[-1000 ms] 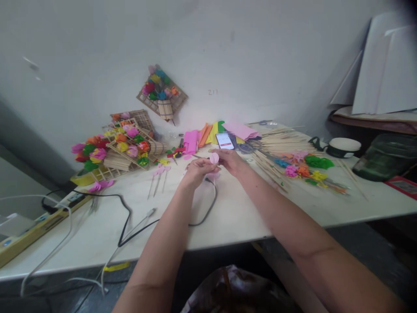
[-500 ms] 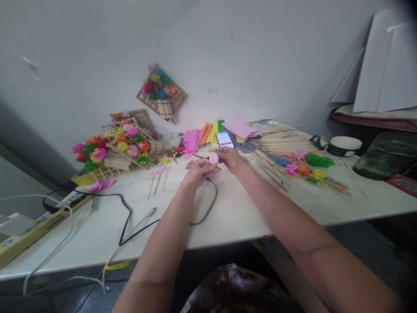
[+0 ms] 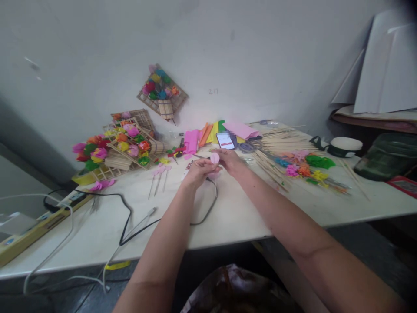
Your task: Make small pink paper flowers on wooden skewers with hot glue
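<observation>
A small round pale pink paper petal (image 3: 214, 158) is pinched in the fingertips of my left hand (image 3: 201, 170), above the middle of the table. My right hand (image 3: 230, 160) is closed at the petal's right and upper edge; its thumb is partly hidden. Beneath the hands is a whitish object with a grey cable (image 3: 215, 195), mostly covered. To the left lie several thin sticks with pink paper tips (image 3: 159, 170). Behind the hands are a lit phone (image 3: 225, 141) and folded bright pink paper (image 3: 191, 141).
Flower baskets on lattice frames (image 3: 130, 145) stand at left; another lattice piece (image 3: 163, 92) hangs on the wall. Bamboo sticks (image 3: 280, 141), scissors (image 3: 249, 146) and paper flowers (image 3: 302, 169) lie at right. A black cable (image 3: 125, 217) and a yellow power strip (image 3: 42, 226) occupy the left side.
The fingers of my right hand have shifted slightly left and up over the petal's edge, and the petal's face has turned a little. My left hand stays nearly still.
</observation>
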Demonstrator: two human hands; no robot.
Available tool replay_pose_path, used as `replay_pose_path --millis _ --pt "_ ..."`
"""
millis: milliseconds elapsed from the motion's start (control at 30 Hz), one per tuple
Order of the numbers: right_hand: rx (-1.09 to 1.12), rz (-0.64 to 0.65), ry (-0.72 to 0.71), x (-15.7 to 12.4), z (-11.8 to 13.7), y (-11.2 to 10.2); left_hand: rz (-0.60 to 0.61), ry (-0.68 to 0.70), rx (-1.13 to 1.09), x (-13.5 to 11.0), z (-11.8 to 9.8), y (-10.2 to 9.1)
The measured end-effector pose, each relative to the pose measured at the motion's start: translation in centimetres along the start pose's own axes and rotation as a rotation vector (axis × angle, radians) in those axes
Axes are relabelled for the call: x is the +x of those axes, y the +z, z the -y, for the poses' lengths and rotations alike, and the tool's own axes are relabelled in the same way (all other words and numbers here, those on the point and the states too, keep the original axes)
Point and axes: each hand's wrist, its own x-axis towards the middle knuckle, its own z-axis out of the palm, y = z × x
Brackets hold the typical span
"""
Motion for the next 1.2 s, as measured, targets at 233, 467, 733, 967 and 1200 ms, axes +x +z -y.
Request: replay_pose_path --millis 233,467,733,967,1200 --pt "-0.167 0.026 0.015 0.0 0.3 -0.4 -0.077 0.055 -0.006 0.3 -0.1 0.3" --pt "-0.481 -0.212 -0.264 0.8 2.4 -2.8 -0.212 0.131 -0.116 0.8 -0.2 -0.5" --pt "-0.698 -0.023 -0.019 0.6 0.5 -4.0 -0.314 0.126 -0.126 1.2 0.0 -1.3" --pt "-0.658 0.121 -0.094 0.0 0.8 -2.8 -0.327 0.117 -0.135 1.1 0.0 -1.6" --pt "-0.760 0.318 -0.031 -1.1 1.8 -1.7 -0.316 0.079 -0.182 0.9 -0.2 -1.4"
